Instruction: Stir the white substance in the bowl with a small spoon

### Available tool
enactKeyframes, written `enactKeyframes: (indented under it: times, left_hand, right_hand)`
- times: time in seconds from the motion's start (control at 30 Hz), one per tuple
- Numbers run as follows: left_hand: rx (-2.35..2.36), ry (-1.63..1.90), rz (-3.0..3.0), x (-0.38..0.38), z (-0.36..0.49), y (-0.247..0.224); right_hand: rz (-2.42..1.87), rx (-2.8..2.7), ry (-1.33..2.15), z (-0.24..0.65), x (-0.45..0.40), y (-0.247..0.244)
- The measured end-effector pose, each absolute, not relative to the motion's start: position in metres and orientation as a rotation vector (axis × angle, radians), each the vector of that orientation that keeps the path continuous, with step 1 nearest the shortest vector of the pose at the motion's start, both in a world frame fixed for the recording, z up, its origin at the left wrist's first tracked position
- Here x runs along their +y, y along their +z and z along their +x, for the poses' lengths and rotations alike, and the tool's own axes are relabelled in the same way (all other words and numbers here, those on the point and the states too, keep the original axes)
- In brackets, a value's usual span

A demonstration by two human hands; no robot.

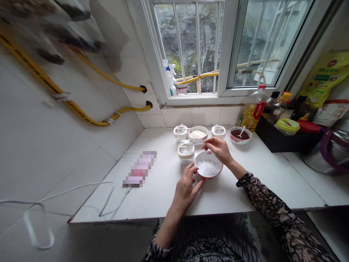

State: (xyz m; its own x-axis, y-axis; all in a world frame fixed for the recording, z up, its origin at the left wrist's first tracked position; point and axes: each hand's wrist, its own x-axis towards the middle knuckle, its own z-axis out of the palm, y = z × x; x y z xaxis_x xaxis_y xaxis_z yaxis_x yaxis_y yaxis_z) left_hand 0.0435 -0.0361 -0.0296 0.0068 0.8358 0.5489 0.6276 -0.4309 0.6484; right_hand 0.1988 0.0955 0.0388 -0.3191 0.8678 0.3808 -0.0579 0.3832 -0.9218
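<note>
My left hand [185, 187] grips the near left side of a bowl [218, 174] with a pink-red outside, thumb and fingers against its wall. White powder [209, 167] lies inside that bowl. My right hand [218, 148] pinches the handle end of a small white spoon [198, 144] above the bowl's far side. The spoon's other end reaches over a small clear jar [186, 156] just left of the bowl; whether it carries anything is too small to tell. Behind stand a bowl of pale grains or powder [198, 134] and two more clear jars, one left [181, 131] and one right [218, 131].
A bowl of dark red beans [240, 135] with a white spoon stands back right, beside an oil bottle [249, 114]. Further right are a black box [272, 136] of bottles and a metal pot [319, 156]. A blurred-out phone-like object [140, 169] with a white cable lies left.
</note>
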Motion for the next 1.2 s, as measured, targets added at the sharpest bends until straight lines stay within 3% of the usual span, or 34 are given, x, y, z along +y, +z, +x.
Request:
enactKeyframes:
  times: [0.2,0.43,0.7,1.0,1.2]
  left_hand:
    - [1.523,1.409,2.068,-0.036,0.043,-0.031]
    - [1.515,1.412,2.062,-0.037,0.042,-0.030]
    - [1.495,1.402,2.073,-0.037,0.041,-0.028]
    - [1.501,1.407,2.069,-0.037,0.042,-0.029]
    - [1.508,1.405,2.074,-0.038,0.043,-0.027]
  right_hand:
    - [-0.611,-1.940,0.469,0.196,0.086,0.042]
    - [-0.752,-1.799,0.741,0.219,0.105,0.045]
    - [-0.716,-2.093,0.478,0.212,0.107,0.035]
    - [-0.854,-1.730,1.067,0.214,0.116,0.025]
    - [-0.825,-1.857,1.000,0.213,0.113,0.029]
